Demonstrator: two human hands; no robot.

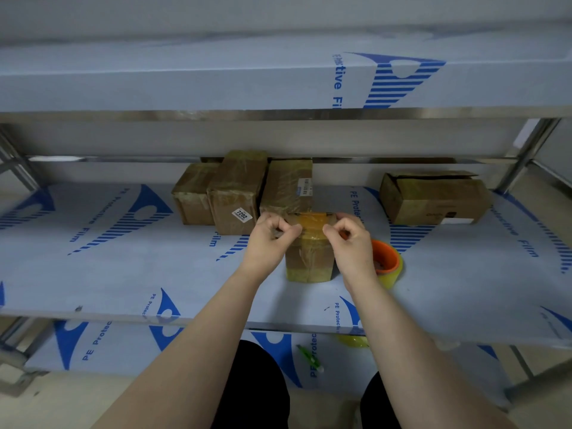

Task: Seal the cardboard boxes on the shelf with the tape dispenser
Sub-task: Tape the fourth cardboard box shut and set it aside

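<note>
On the middle shelf a small box stands near the front edge. The left hand and right hand each pinch an end of a tape strip lying across its top. The roll sits just right of the box, beside the right wrist. Three taped boxes stand behind; an open box is far right.

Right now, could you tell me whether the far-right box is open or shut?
Open: the far-right box has flaps lifted apart along its top, with a dark gap between them.
</note>
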